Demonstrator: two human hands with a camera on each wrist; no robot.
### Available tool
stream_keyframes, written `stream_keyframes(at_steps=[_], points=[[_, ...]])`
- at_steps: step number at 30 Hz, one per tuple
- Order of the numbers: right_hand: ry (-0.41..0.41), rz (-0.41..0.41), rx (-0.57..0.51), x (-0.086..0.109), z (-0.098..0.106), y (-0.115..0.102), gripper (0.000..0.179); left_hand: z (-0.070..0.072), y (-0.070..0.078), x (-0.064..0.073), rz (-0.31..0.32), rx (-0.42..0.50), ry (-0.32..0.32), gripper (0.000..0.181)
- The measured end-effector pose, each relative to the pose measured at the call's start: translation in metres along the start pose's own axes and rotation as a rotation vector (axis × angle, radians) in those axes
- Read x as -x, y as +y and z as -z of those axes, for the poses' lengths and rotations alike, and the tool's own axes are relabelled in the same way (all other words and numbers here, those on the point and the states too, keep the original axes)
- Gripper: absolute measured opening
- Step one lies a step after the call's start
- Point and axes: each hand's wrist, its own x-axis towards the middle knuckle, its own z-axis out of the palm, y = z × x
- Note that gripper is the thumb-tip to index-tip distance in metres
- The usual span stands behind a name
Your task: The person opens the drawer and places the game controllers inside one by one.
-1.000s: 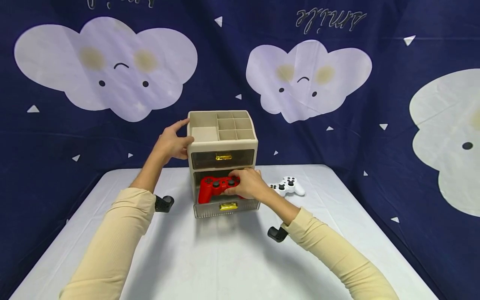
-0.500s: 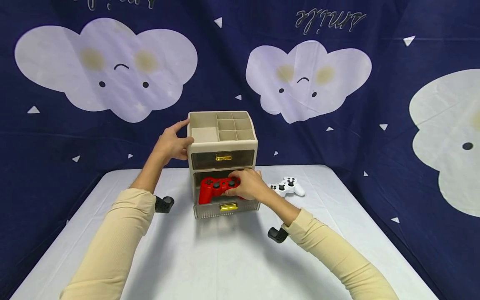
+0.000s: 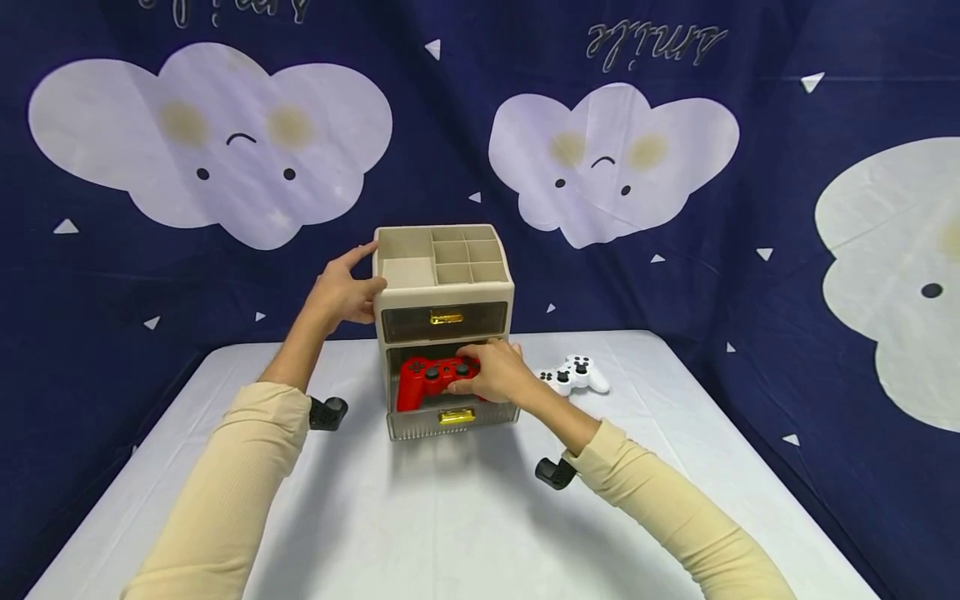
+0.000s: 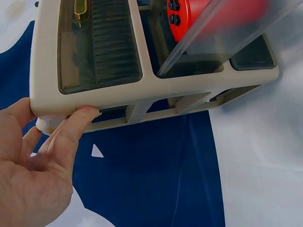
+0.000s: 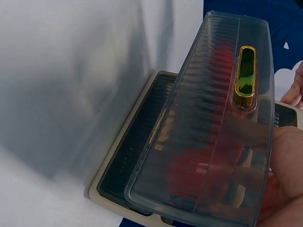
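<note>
A red controller [image 3: 422, 382] sits gripped by the right hand [image 3: 495, 371] in the pulled-out middle drawer [image 3: 416, 427] of a cream cabinet [image 3: 450, 296], whose upper left side the left hand [image 3: 339, 292] holds, with a white controller [image 3: 576, 375] near it on a white table [image 3: 450, 517]

This place is looking like a staged recording corner: navy cloud-printed fabric [image 3: 442, 150] is hanging far, left and right around a white-covered desk [image 3: 450, 525].
</note>
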Motion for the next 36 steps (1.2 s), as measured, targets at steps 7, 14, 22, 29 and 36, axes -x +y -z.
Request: stream_keyframes(at_steps=[7, 14, 22, 29, 36], points=[[0.011, -0.001, -0.038, 0.003, 0.001, 0.0, 0.072, 0.0, -0.004, 0.001, -0.012, -0.013, -0.003, 0.074], [0.01, -0.013, -0.091, 0.008, 0.011, -0.004, 0.072, 0.001, -0.004, 0.0, -0.023, -0.024, 0.003, 0.074], [0.064, 0.023, -0.127, 0.015, 0.018, -0.004, 0.066, 0.001, -0.003, 0.0, -0.021, -0.022, 0.004, 0.075], [0.063, 0.003, -0.234, 0.026, 0.024, -0.011, 0.062, 0.0, -0.002, 0.001, -0.024, -0.019, 0.003, 0.075], [0.027, 0.016, -0.365, 0.036, 0.029, -0.018, 0.048, 0.0, -0.001, 0.003, -0.029, -0.016, -0.003, 0.075]])
